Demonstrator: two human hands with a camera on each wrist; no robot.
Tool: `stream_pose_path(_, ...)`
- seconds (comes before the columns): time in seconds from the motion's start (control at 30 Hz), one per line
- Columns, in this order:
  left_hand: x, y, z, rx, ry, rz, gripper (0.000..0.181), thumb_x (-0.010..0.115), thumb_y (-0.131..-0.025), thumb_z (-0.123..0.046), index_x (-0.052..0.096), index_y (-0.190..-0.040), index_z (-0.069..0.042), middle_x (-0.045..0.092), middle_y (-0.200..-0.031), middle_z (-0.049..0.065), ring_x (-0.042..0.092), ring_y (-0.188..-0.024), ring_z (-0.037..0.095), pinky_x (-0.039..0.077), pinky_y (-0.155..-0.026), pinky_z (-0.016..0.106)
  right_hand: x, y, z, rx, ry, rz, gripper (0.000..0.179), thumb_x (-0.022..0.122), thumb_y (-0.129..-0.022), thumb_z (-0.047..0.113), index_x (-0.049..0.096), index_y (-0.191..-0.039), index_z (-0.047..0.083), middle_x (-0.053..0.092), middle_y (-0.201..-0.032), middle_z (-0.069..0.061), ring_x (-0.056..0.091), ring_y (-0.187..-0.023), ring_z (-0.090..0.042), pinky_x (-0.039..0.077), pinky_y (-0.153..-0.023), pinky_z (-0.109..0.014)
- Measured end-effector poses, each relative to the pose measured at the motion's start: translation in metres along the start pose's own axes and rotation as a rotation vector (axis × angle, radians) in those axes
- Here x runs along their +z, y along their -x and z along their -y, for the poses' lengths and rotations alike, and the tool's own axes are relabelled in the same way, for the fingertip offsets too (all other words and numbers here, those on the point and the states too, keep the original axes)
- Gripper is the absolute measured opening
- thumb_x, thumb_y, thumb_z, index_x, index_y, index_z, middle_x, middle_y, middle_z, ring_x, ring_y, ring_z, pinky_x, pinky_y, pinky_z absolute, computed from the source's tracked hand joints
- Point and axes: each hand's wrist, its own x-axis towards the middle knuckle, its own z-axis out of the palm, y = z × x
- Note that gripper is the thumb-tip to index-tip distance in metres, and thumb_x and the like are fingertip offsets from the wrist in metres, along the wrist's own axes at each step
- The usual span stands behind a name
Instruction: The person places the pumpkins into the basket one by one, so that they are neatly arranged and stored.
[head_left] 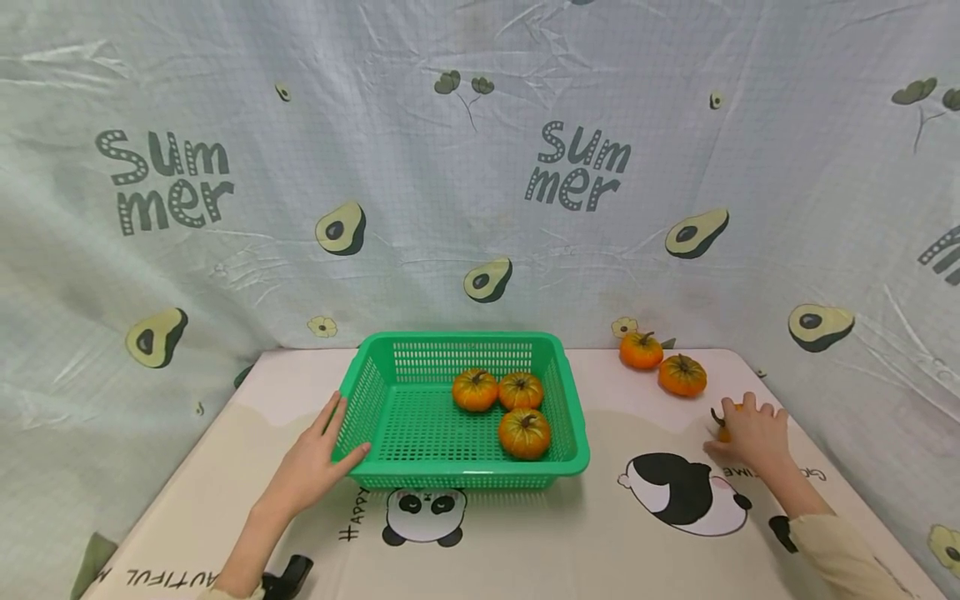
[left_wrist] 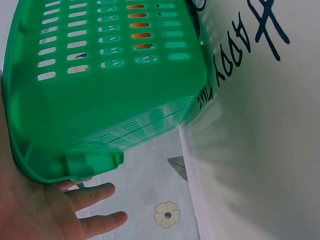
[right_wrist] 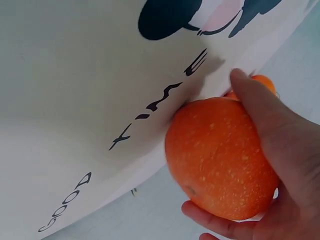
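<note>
**Right hand (head_left: 753,433) gripping an orange pumpkin (right_wrist: 220,157) at right of frame**

The pumpkin is sitting at the right of the head view, mostly hiding under the hand; only its dark stem and slivers of orange are showing. The right wrist view is revealing a speckled, rounded side, with the stem out of sight. The fingers are curling round it, thumb opposite. Whether it is touching the bench (head_left: 585,550), I cannot tell. Behind the thumb, another orange shape is peeking out, partly covered.

Just above and left of that hand in the head view, two loose pumpkins (head_left: 682,376) are lying near each other. At centre, a green basket (head_left: 468,479) is holding three pumpkins (head_left: 524,433) in its right half; the left wrist view is giving them away only as orange glints through slots.

The left hand (head_left: 311,467) is resting against the basket's left rim, its fingers straight and spread, thumb reaching the near corner; its wrist view is cutting it off at lower left. A black object (head_left: 287,577) is partly hiding behind that wrist. Printed cloth (head_left: 420,167) is hanging behind everything.
</note>
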Motion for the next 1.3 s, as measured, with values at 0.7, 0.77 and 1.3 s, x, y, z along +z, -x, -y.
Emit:
stream_pose_path(0.7,0.001,0.001,0.001,-0.002,0.002,-0.005,0.080,0.051,-0.086,-0.044,0.018,-0.140,0.005,0.015,-0.146,0.024,0.035,-0.123,0.047,0.038,-0.090,0.057,-0.008,-0.003,0.024,-0.056,-0.090,-0.070,0.070,0.065,-0.071,0.044,0.045,-0.112,-0.009,0.049,-0.097,-0.032,0.051,-0.082,-0.048,0.036,-0.074,-0.061)
stream_pose_path(0.77,0.001,0.001,0.000,-0.004,0.003,-0.003,0.080,0.052,-0.086,-0.043,0.018,-0.141,0.005,0.015,-0.146,0.024,0.034,-0.123,0.047,0.038,-0.090,0.057,-0.008,-0.003,0.027,-0.057,-0.092,-0.081,0.070,0.065,-0.071,0.047,0.045,-0.110,-0.008,0.050,-0.097,-0.031,0.051,-0.082,-0.047,0.036,-0.074,-0.061)
stream_pose_path(1.3,0.000,0.001,-0.002,-0.015,0.008,0.000,0.081,0.051,-0.086,-0.045,0.018,-0.140,0.005,0.015,-0.146,0.025,0.032,-0.125,0.047,0.037,-0.092,0.058,-0.017,-0.003,0.051,-0.152,-0.116,-0.174,0.072,0.061,-0.073,0.054,0.050,-0.113,-0.005,0.057,-0.098,-0.028,0.047,-0.091,-0.043,0.035,-0.075,-0.055)
